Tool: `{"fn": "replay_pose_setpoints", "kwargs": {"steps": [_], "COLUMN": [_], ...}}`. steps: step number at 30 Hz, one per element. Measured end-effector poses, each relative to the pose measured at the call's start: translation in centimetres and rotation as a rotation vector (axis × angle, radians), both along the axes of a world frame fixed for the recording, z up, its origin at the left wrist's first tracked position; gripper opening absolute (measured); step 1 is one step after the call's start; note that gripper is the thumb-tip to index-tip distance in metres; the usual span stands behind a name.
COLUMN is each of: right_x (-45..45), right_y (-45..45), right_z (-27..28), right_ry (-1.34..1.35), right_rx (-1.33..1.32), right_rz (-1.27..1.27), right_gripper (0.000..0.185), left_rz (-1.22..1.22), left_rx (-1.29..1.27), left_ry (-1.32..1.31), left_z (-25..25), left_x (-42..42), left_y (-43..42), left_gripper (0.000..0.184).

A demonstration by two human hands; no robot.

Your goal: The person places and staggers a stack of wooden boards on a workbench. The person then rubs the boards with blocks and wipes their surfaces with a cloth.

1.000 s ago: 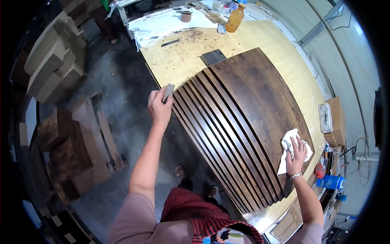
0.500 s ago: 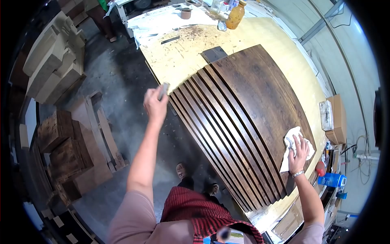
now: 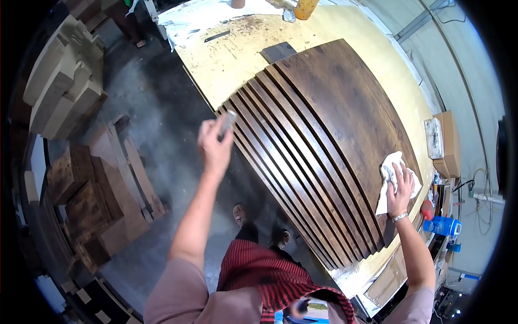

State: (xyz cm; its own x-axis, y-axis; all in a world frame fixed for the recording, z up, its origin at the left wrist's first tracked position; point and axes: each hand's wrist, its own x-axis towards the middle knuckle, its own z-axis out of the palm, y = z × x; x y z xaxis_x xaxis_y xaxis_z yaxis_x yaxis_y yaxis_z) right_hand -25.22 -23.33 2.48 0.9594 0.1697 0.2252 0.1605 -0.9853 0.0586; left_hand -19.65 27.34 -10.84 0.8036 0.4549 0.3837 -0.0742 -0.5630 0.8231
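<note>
My left hand [image 3: 214, 143] is closed around a small flat greyish block [image 3: 229, 122], too blurred to name more exactly. It hovers by the left corner of a stepped stack of dark brown wooden boards [image 3: 345, 97], whose long edges show as parallel bands. My right hand [image 3: 398, 193] presses a crumpled white cloth [image 3: 386, 181] onto the top board near its right end, fingers spread over the cloth. A bracelet circles the right wrist.
The stack rests on a yellowish worktable [image 3: 226, 59]. A dark wood piece [image 3: 278, 52] lies behind it. To the right are a cardboard box [image 3: 449, 143] and a blue bottle [image 3: 442, 225]. Wooden blocks [image 3: 89, 205] stand on the left floor. Another person's legs [image 3: 127, 24] show at top left.
My left hand has moved right with the greyish block, to the stack's corner. My right hand stays on the cloth. The view has shifted slightly, so the table's far items sit higher.
</note>
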Motion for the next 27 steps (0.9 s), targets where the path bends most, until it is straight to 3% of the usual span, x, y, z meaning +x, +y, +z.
{"fn": "replay_pose_setpoints", "kwargs": {"steps": [2, 7, 10, 14, 15, 17, 21, 23, 26, 27], "right_x": [0.1, 0.1, 0.4, 0.5, 0.4, -0.3, -4.4, -5.4, -5.5, -5.5], "right_y": [-0.1, -0.1, -0.9, -1.2, -1.5, -1.5, -2.7, -3.4, -3.0, -2.9], "right_z": [-0.2, -0.2, -0.9, -1.3, -1.4, -1.2, -0.7, -1.0, -1.0, -1.1], "right_ry": [-0.022, -0.030, -0.059, -0.082, -0.093, -0.075, -0.079, -0.095, -0.125, -0.143], "right_rx": [0.021, -0.006, 0.030, 0.035, 0.031, 0.039, 0.035, 0.051, 0.061, 0.060], "right_rz": [0.003, 0.018, 0.020, 0.045, 0.056, 0.093, 0.203, 0.192, 0.177, 0.174], "right_gripper": [0.060, 0.058, 0.056, 0.053, 0.053, 0.054, 0.055, 0.052, 0.047, 0.045], "left_rz": [-0.115, -0.422, -0.372, -0.068, -0.055, -0.041, -0.242, -0.403, -0.404, -0.297], "left_rx": [0.002, 0.033, 0.018, -0.172, -0.100, -0.137, 0.036, -0.021, -0.038, -0.145], "left_ry": [-0.014, 0.012, -0.005, -0.002, -0.035, 0.002, -0.044, 0.014, -0.061, -0.039], "left_z": [0.3, 0.0, -0.9, -0.6, -0.7, -0.5, -0.7, -0.2, 0.1, 0.5], "left_x": [-5.6, -21.0, -21.9, -13.7, -12.8, -14.8, -26.3, -31.7, -32.3, -30.7], "left_y": [-4.6, -15.8, -15.5, -11.1, -11.0, -13.3, -22.4, -26.7, -27.7, -27.2], "left_gripper": [0.047, 0.044, 0.043, 0.038, 0.037, 0.040, 0.044, 0.046, 0.045, 0.043]}}
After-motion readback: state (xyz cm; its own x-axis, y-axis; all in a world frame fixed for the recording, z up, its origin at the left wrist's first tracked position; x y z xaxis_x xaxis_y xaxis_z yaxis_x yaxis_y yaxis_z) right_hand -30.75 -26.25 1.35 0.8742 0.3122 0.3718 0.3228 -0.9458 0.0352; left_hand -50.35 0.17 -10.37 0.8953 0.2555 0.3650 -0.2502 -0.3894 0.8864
